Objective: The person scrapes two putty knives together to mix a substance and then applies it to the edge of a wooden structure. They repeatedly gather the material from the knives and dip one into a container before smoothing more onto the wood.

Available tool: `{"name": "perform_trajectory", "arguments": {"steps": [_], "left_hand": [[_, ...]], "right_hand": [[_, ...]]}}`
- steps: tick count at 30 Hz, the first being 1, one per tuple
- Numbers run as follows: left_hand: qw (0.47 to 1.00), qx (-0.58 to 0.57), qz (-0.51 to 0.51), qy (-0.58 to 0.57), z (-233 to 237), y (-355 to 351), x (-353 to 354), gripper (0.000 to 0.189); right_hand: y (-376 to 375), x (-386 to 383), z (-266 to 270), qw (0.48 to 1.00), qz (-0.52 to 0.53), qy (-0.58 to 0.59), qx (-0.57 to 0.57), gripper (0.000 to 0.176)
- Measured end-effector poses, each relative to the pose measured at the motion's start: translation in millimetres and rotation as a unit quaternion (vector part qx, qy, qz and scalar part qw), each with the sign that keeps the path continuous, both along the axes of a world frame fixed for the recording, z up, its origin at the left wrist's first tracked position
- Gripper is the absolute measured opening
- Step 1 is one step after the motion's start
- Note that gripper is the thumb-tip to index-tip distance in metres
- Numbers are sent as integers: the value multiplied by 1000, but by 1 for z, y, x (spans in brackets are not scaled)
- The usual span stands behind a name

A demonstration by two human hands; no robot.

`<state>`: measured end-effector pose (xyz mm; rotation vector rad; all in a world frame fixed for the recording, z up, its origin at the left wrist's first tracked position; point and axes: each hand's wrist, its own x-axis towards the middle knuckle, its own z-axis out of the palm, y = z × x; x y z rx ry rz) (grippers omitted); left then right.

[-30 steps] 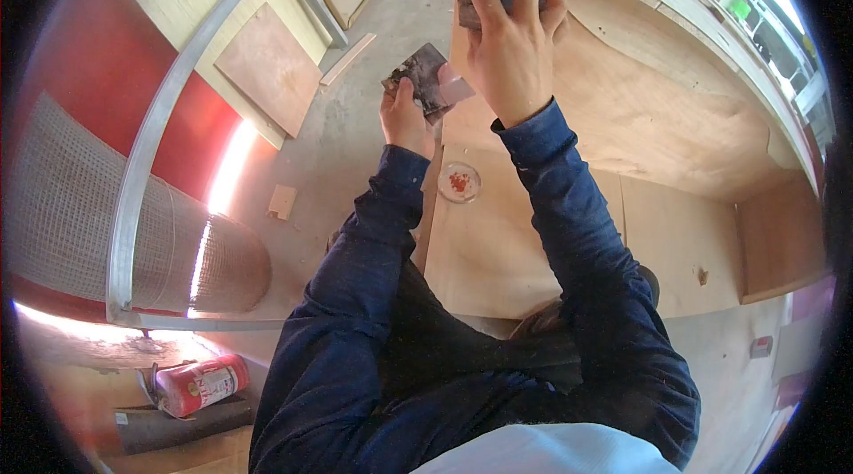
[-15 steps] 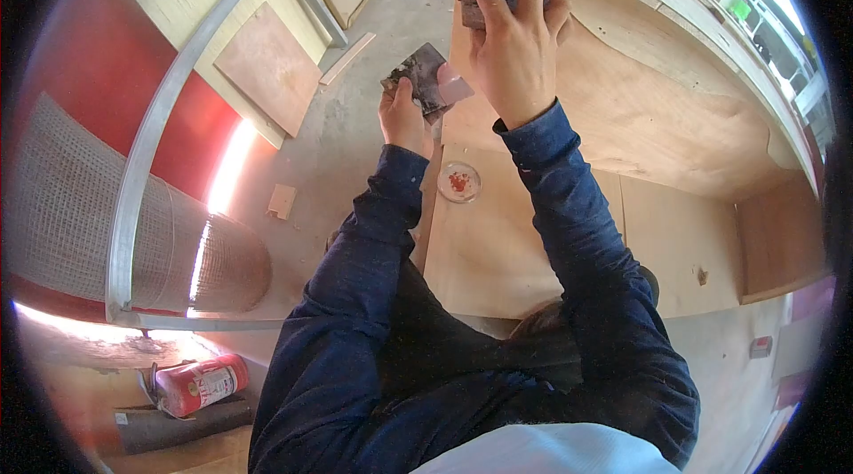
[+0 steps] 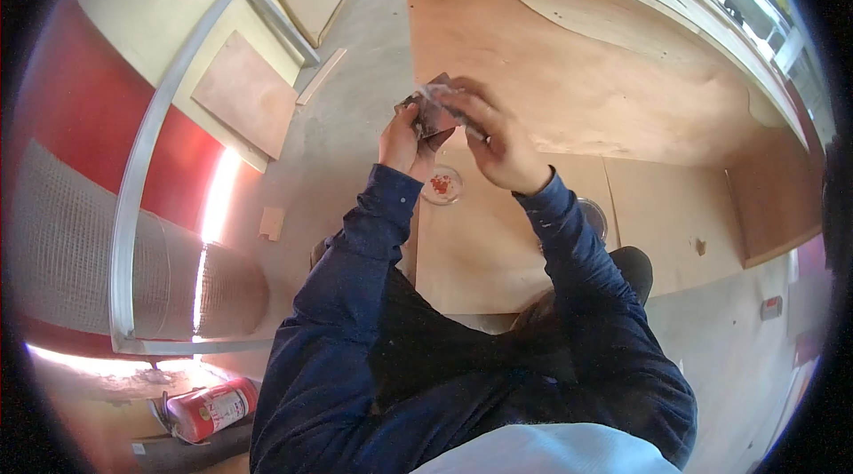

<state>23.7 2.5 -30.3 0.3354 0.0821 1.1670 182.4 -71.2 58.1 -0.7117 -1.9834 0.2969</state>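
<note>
Grey, smeared scraper (image 3: pixel 434 110) is being pinched above the plywood board (image 3: pixel 551 92) by the left hand (image 3: pixel 402 138) and right hand (image 3: pixel 496 143), both closed; its edges are being hidden by motion blur.

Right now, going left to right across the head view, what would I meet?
Wire mesh roll → small wood block on the floor → left hand, gripping a dark smeared plate → right hand → small red box on the floor.
</note>
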Motion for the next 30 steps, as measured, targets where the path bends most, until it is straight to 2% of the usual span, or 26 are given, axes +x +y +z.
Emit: {"name": "perform_trajectory", "arguments": {"steps": [1, 2, 4, 6, 8, 9, 10, 11, 13, 15, 17, 19, 21, 23, 24, 26, 27, 28, 30], "left_hand": [[988, -11, 68, 139, 12, -11, 4, 29], [952, -21, 134, 275, 22, -19, 8, 29], [951, -3, 156, 267, 27, -28, 20, 28], [948, 12, 180, 262, 26, -33, 24, 27], [975, 16, 185, 119, 22, -32, 23, 25], [943, 88, 256, 194, 31, -36, 22, 24], [943, 84, 255, 197, 34, -38, 23, 24], [930, 107, 298, 185, 37, -38, 25, 24], [896, 139, 372, 197, 34, -33, 30, 23], [886, 139, 385, 215, 28, -29, 32, 23], [876, 142, 398, 232, 24, -28, 33, 24], [819, 161, 432, 343, 25, -33, 33, 25], [815, 159, 431, 352, 26, -35, 35, 25], [808, 164, 438, 358, 29, -26, 29, 26], [826, 136, 433, 335, 26, -19, 23, 26], [842, 111, 428, 310, 31, -13, 10, 27], [868, 91, 423, 245, 39, -13, 3, 29], [890, 67, 413, 180, 44, -12, -5, 31], [894, 91, 402, 176, 27, 1, -15, 35]], "right_hand": [[-12, 1, 3, 998, -36, -37, -42, 61], [-14, 7, -1, 997, -42, -36, -44, 61], [-16, 18, -19, 991, -108, -74, 30, 59], [-15, 37, -32, 989, -134, -54, 18, 58], [-15, 57, -44, 987, -158, -37, -1, 58], [-14, 67, -45, 975, -200, -95, -3, 58], [-14, 73, -47, 959, -240, -152, -5, 58], [-16, 78, -47, 970, -222, -96, 9, 57], [-27, 71, -22, 973, -209, -90, 29, 55], [-36, 62, -12, 975, -200, -82, 44, 54], [-38, 53, -10, 967, -209, -128, 69, 52], [-36, 45, -9, 964, -209, -148, 74, 52], [-36, 36, -10, 960, -209, -168, 83, 52], [-33, 27, -14, 937, -234, -238, 106, 54], [-25, 33, -27, 936, -233, -239, 114, 54], [-7, 47, -61, 946, -214, -242, 23, 56], [-5, 45, -57, 934, -251, -240, 85, 61], [-8, 40, -38, 933, -254, -239, 86, 61], [-11, 37, 6, 921, -314, -172, 157, 65]]}}
